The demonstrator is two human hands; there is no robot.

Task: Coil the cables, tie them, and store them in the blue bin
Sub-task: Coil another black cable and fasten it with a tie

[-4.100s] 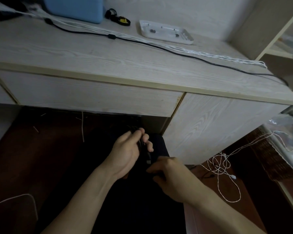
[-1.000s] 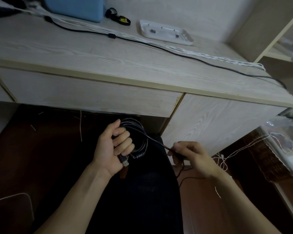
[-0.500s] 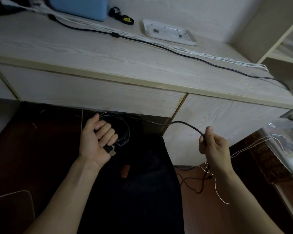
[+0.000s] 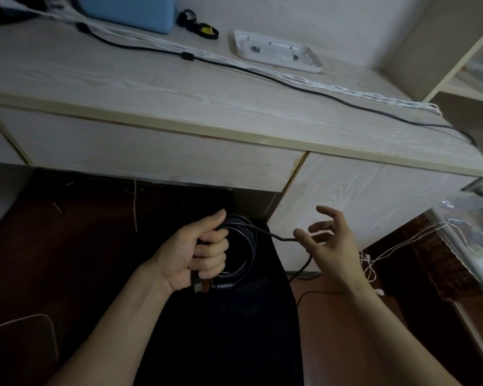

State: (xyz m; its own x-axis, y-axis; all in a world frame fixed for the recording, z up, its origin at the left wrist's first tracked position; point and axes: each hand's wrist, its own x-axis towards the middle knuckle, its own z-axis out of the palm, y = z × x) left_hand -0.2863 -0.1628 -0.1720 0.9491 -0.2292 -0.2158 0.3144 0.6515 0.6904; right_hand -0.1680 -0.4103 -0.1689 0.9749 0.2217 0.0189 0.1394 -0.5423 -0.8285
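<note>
Below the desk edge (image 4: 234, 135), seen from my head camera, my left hand (image 4: 195, 254) clenches a coil of dark cable (image 4: 244, 246), fingers curled tight round the gathered loops and thumb laid over the top. A USB plug (image 4: 198, 286) pokes out just under my little finger. From the coil one strand runs right to my right hand (image 4: 329, 246), whose fingers are spread and relaxed, gripping nothing; the strand passes at the fingertips, though in this dim light I cannot tell whether it touches them. From there the loose tail (image 4: 304, 268) drops toward the reddish floor (image 4: 346, 316) and trails off beside my dark trousers (image 4: 221, 330).

Up on the desktop, the blue bin (image 4: 131, 9) stands at the far left edge, only its lower part in frame, well apart from the coil. A second black cable (image 4: 262, 72) lies stretched across the wood from beside the bin to the right end of the desk, with a bundle of white cables (image 4: 346, 91) running alongside it. A white tray (image 4: 276, 51) sits near the wall, and a small black-and-yellow item (image 4: 198, 26) rests between the tray and the bin.

On the floor at right, a thin white cord (image 4: 374, 263) lies tangled near a woven basket (image 4: 435, 263). Another white cord (image 4: 25, 321) loops at lower left.
</note>
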